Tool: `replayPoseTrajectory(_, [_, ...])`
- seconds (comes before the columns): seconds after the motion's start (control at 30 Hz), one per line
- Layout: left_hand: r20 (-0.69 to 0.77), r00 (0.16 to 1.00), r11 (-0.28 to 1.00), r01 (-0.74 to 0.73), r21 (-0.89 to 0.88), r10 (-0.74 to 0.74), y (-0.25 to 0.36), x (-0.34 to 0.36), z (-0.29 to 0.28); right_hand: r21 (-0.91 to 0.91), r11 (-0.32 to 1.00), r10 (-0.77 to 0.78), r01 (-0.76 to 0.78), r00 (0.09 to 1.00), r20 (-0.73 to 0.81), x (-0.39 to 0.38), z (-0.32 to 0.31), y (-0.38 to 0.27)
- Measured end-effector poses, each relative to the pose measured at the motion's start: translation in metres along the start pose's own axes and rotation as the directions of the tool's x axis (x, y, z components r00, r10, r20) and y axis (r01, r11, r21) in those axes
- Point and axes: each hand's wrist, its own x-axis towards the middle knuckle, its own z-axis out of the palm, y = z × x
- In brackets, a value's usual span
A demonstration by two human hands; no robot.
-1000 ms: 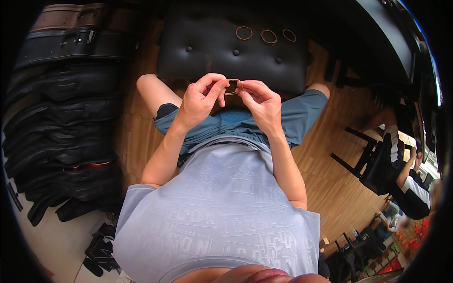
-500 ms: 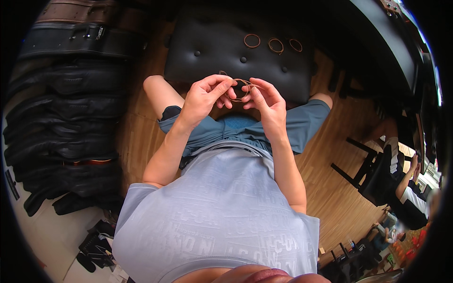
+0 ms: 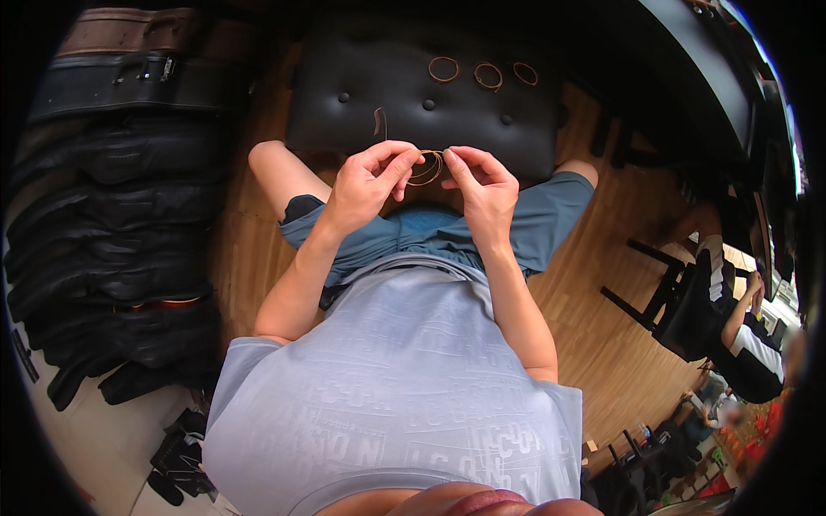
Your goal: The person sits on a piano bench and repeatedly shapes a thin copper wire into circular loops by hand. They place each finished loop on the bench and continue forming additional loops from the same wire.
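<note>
Between my two hands, over the near edge of a black tufted bench [image 3: 327,125], is a coiled copper-coloured guitar string [image 3: 423,184]. My left hand [image 3: 368,187] pinches it between thumb and fingers on the left side. On the opposite side my right hand [image 3: 485,191] pinches the string at the top of the loop. A thin loose end [image 3: 377,122] sticks up beyond my left fingers. Farther back on the bench lie three more coils in a row: a left one [image 3: 444,82], a middle one [image 3: 488,64] and a right one [image 3: 526,63].
Black padded instrument bags [image 3: 129,189] line the left side, with a hard case [image 3: 103,90] beyond them. A large dark glossy piece of furniture [image 3: 714,77] curves along the far right. At right, a person sits on a black chair [image 3: 680,318].
My hands have drawn slightly apart, and the coil now hangs below my fingertips. The loose end stands up more plainly past my left hand. The whole view has shifted slightly.
</note>
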Motion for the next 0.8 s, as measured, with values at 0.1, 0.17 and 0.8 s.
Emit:
replayPoseTrajectory(0.1, [0.016,1.0,1.0,0.002,-0.027,-0.002,-0.003,0.001,0.001,0.018,0.998,-0.053,0.053,0.998,0.042,-0.001,0.003,0.004])
replayPoseTrajectory(0.17, [0.025,1.0,0.999,0.007,-0.033,-0.006,-0.003,0.001,0.002,0.026,0.998,-0.051,0.048,0.994,0.094,-0.003,0.005,0.006])
replayPoseTrajectory(0.8, [-0.032,0.997,0.993,-0.067,-0.101,0.064,-0.002,0.015,-0.002,0.168,0.98,0.058,-0.105,0.963,0.262,0.009,-0.001,0.002])
